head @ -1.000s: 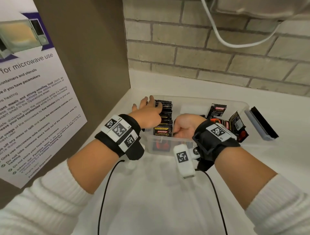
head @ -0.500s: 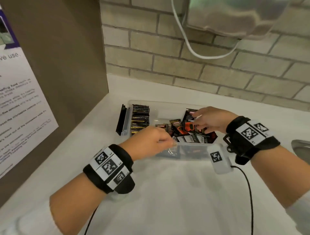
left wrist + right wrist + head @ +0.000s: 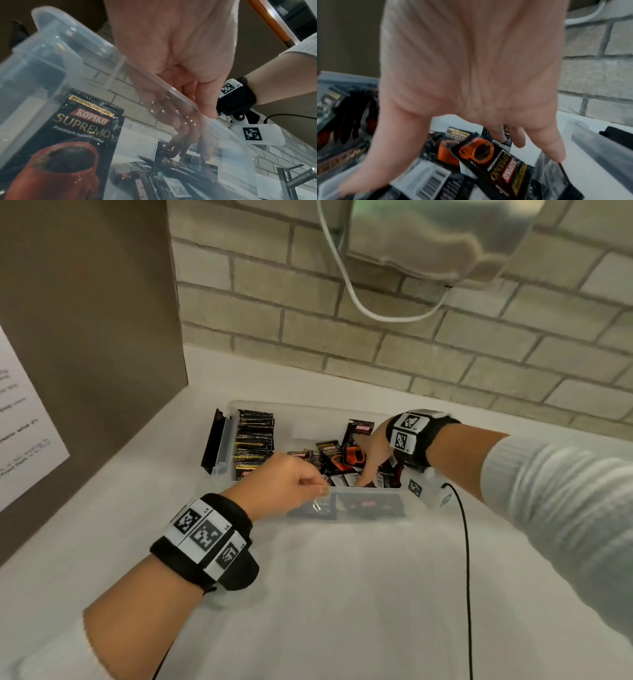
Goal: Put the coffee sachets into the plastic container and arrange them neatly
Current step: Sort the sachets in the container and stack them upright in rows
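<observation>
A clear plastic container (image 3: 363, 490) stands on the white counter. A neat upright row of black coffee sachets (image 3: 255, 440) fills its left end, and loose sachets (image 3: 330, 455) lie jumbled in the right half. My left hand (image 3: 317, 491) grips the front rim (image 3: 164, 86), with its fingers (image 3: 175, 121) curled over inside the wall. A Kopiko Supremo sachet (image 3: 82, 128) leans against that wall. My right hand (image 3: 364, 474) reaches down into the right half. Its fingers (image 3: 551, 146) and thumb spread straight over the loose sachets (image 3: 496, 166) and touch them.
A black and clear latch (image 3: 219, 443) hangs off the container's left end. A brown panel (image 3: 85, 337) with a poster stands on the left and a brick wall (image 3: 445, 364) behind. A white cable (image 3: 376, 314) hangs above. A steel tap (image 3: 291, 180) stands to the right.
My left hand left the sachet row and took hold of the front rim. My right hand moved from the front rim into the right half, onto the loose sachets. The head view shifted right.
</observation>
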